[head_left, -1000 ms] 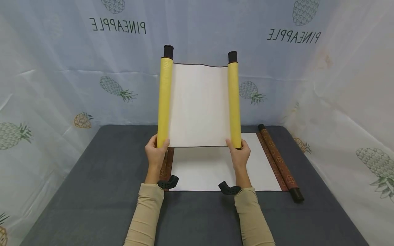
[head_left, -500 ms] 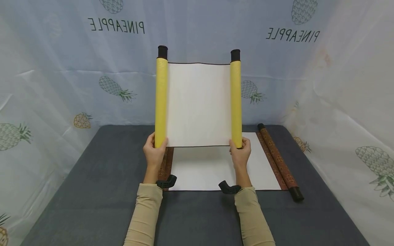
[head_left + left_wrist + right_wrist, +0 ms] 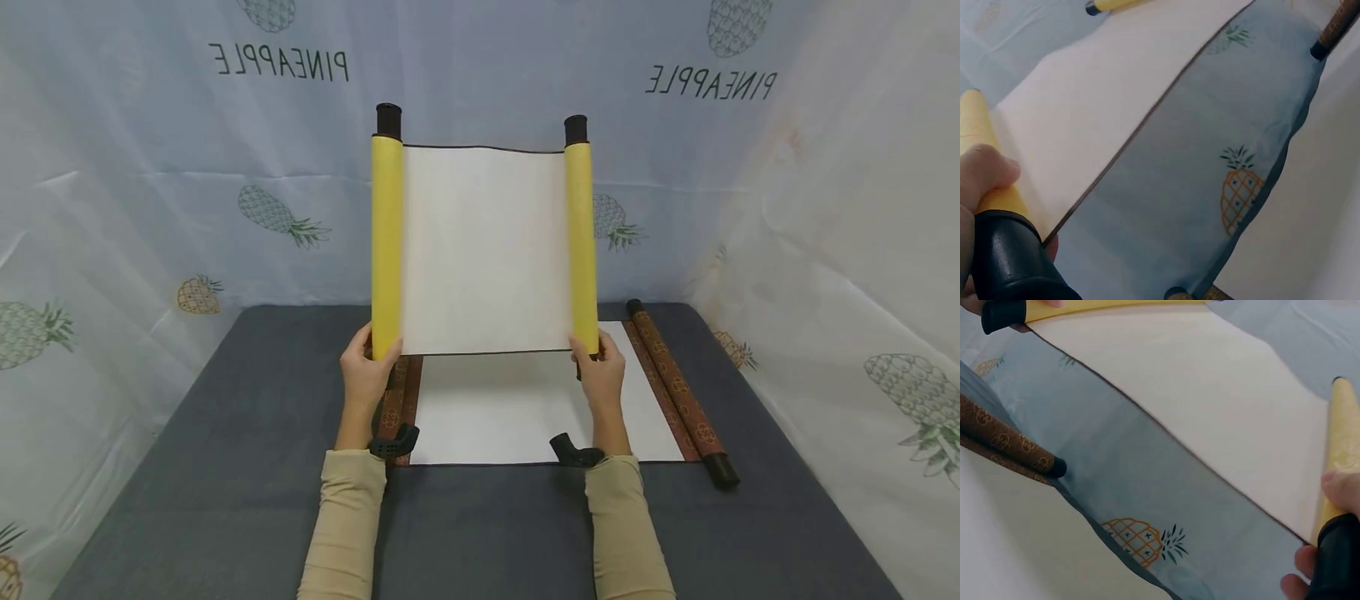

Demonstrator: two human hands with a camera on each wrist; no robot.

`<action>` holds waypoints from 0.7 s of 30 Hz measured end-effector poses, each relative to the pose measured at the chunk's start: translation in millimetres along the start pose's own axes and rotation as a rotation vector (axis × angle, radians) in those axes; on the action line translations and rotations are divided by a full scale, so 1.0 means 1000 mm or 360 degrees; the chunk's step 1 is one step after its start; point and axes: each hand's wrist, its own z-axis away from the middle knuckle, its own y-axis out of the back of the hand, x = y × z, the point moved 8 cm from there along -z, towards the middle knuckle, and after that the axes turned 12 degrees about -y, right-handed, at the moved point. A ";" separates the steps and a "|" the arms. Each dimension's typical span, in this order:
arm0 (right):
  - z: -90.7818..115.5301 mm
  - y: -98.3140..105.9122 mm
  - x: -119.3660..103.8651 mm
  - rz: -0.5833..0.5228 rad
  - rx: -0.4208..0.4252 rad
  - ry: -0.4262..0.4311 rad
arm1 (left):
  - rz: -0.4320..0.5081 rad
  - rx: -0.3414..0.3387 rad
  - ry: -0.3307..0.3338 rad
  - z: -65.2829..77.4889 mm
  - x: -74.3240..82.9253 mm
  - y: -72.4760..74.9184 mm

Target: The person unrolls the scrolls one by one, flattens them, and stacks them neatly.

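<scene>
A yellow scroll, partly unrolled with its blank white sheet showing, is held up above the table. My left hand grips the lower end of its left yellow roller, thumb in front. The lower end of the right roller is in my right hand. Black caps stick out at the roller ends. Beneath lies a brown patterned scroll, its white sheet spread on the table; its right roller shows fully, while my left hand and arm partly hide its left roller.
The dark grey table extends on both sides of the brown scroll. Pineapple-print curtains hang behind it and at both sides.
My hands have moved apart, the left one leftward and the right one slightly rightward. More of the yellow scroll's white sheet shows between the rollers. The brown scroll lies as before.
</scene>
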 end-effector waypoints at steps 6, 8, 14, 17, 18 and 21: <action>-0.002 -0.005 0.005 -0.0017 -0.0087 -0.0049 | 0.0120 -0.0107 0.0077 0.000 0.001 -0.003; -0.002 -0.007 0.008 -0.0015 -0.0086 -0.0076 | 0.0121 -0.0112 0.0107 0.002 0.008 -0.002; 0.001 -0.007 0.007 -0.0107 -0.0009 -0.0100 | 0.0181 0.0068 0.0171 0.007 0.029 0.003; 0.002 -0.004 0.003 -0.0154 0.0057 -0.0073 | 0.0219 0.0184 0.0146 0.006 0.030 0.007; 0.002 -0.003 0.001 -0.0163 0.0076 -0.0059 | 0.0209 0.0215 0.0127 0.005 0.030 0.008; 0.002 -0.001 -0.002 -0.0183 0.0115 -0.0035 | 0.0199 0.0260 0.0102 0.003 0.017 0.009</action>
